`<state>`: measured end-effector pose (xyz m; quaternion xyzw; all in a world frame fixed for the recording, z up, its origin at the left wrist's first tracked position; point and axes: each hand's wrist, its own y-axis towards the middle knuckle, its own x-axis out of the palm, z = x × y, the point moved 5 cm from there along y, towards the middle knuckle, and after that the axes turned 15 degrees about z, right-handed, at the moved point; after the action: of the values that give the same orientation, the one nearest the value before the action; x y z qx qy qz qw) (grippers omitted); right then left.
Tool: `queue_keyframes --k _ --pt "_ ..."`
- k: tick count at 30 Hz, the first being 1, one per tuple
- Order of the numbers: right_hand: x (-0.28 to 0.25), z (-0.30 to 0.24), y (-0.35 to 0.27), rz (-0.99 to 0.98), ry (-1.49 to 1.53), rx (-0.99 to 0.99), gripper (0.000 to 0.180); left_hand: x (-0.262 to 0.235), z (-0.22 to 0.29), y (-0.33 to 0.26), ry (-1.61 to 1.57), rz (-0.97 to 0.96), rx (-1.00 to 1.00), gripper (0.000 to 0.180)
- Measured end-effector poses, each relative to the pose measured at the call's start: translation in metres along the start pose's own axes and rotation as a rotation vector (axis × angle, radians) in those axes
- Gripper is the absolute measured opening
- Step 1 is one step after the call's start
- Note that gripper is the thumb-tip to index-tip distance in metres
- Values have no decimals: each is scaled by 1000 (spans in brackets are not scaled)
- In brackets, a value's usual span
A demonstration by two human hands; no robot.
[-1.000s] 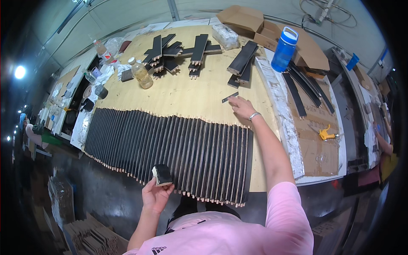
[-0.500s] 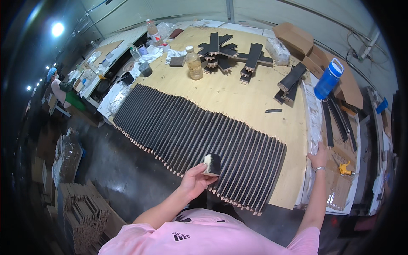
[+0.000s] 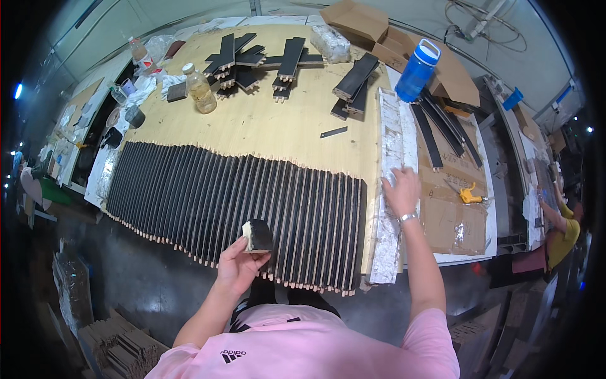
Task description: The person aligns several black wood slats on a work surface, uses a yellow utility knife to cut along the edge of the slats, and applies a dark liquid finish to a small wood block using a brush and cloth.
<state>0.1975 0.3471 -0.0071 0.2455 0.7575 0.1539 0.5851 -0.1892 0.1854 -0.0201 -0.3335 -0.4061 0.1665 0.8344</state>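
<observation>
My left hand (image 3: 238,264) is closed round a sponge block (image 3: 259,236), pale on one side and stained black on the other, held above the slats. Below it lies a long row of narrow black slats (image 3: 189,189) packed side by side, with pale wooden pegs at their ends. My right hand (image 3: 402,192) straddles a long white, paint-smeared bar (image 3: 386,246), its thumb at the left edge and fingers over the top. The bar's near end lies close to the row's right end. The undersides of the right fingers are hidden.
Crossed stacks of black boards (image 3: 290,60), a bottle of cloudy liquid (image 3: 200,90) and a small dark strip (image 3: 333,132) lie on the plywood (image 3: 297,126). Rightward are a blue water bottle (image 3: 418,71), loose black strips (image 3: 442,126), a yellow air gun (image 3: 468,193) and another person (image 3: 562,234).
The view has turned rightward. My right hand and the white bar have moved left toward the row's end. My left hand still holds the sponge block over the slats.
</observation>
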Motion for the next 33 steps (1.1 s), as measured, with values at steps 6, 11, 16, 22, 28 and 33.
queue_keyframes --k 6,11,16,22,28,33 --pt "88 -73 67 19 347 -230 10 -18 23 -9 -65 73 79 33" --pt "153 -106 94 -28 196 -246 10 -58 53 -36 -104 231 222 32" --pt "182 -111 104 -114 102 -284 13 -101 70 -56 -194 366 300 30" --pt "186 -112 113 -112 74 -287 6 -111 75 -56 -243 379 321 30" --pt "194 -99 113 -93 168 -320 5 -98 78 -48 -231 291 334 32" --pt "191 -107 115 -153 280 -135 7 -117 79 -51 -286 312 338 34"
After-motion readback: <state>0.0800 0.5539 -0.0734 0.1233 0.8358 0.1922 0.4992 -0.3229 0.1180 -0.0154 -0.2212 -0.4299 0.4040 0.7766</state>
